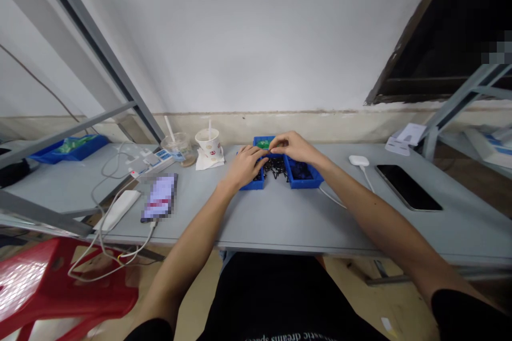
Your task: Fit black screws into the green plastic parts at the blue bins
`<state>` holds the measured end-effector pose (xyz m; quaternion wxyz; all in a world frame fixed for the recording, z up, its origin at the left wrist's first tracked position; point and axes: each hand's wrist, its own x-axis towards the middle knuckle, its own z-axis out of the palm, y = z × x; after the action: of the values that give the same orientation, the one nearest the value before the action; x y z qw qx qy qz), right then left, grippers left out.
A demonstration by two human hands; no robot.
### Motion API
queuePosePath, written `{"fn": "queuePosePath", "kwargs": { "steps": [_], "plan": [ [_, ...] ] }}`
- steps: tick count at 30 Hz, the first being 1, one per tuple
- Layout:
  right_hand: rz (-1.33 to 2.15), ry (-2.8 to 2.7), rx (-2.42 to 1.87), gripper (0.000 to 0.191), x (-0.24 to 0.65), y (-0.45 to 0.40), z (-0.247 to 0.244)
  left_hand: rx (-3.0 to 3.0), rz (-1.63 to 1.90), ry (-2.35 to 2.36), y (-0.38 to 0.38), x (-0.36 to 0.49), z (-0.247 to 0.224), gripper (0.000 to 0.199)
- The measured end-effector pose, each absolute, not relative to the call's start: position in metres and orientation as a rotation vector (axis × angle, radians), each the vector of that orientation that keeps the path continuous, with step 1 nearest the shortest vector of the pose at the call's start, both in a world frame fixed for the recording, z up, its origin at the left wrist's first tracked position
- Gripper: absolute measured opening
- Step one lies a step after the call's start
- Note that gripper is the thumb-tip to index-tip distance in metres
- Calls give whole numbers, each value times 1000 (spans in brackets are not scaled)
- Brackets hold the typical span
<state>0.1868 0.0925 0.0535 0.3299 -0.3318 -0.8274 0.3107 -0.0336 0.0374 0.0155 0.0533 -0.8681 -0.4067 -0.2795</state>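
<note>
My left hand (247,166) reaches over the left blue bin (253,186), which has small dark pieces in it. Its fingers are bent toward my right hand (294,146), and the fingertips of both hands nearly meet. The right fingers are pinched together above the back blue bin (261,139), where green pieces (263,144) show. Whatever either hand holds is too small to make out. A heap of small black parts (277,169) lies on the table between the bins. The right blue bin (306,183), below my right wrist, contains dark pieces.
Left of the bins stand a paper cup (209,145) and a clear plastic cup (182,150). A power strip (154,162), a lit phone (160,197) and loose cables are farther left. On the right lie a white charging case (359,161) and a dark phone (408,187).
</note>
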Motion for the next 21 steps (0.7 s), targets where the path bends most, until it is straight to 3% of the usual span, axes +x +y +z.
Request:
{"fn": "queuePosePath", "kwargs": {
  "steps": [10,21],
  "plan": [
    [1176,-1947,-786,25,181,85,53,-2482,-1045,-1342,33,-30,19,26],
    [1110,-1996,-769,25,180,85,54,-2504,-1009,-1248,32,-30,20,31]
  ]
}}
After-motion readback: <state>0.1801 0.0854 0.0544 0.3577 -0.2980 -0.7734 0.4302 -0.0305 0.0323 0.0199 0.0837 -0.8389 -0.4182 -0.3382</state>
